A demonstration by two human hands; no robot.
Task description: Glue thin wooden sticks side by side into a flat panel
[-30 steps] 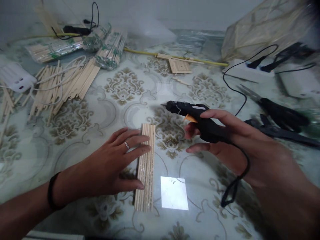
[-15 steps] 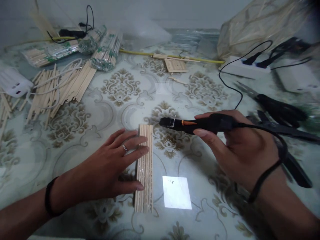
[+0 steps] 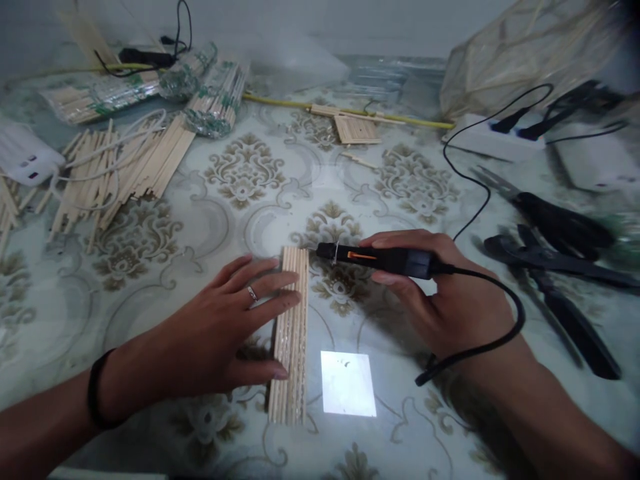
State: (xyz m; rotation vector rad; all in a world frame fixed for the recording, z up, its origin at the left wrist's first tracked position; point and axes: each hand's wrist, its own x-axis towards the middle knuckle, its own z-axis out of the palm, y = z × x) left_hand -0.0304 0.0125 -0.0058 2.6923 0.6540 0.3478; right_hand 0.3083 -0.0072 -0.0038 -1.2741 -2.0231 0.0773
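Observation:
A narrow panel of wooden sticks (image 3: 291, 333) lies side by side on the table, with shiny streaks along it. My left hand (image 3: 245, 320) rests over its left side, fingers spread and fingertips on the sticks. In my right hand (image 3: 440, 300) is a slim black corded glue gun (image 3: 370, 259) with an orange trigger and a thin wire near its nozzle. The nozzle points left, close to the panel's far right corner. Whether it touches the sticks I cannot tell.
Loose sticks (image 3: 145, 167) and plastic-wrapped stick bundles (image 3: 217, 100) lie at the left. A small stick square (image 3: 357, 129) is at the back. Black-handled cutters (image 3: 560, 220), other black tools (image 3: 575, 323) and a white power strip (image 3: 500, 137) sit on the right.
My right hand and the glue gun have moved left, bringing the nozzle nearer the panel's far end. The left hand stays on the sticks.

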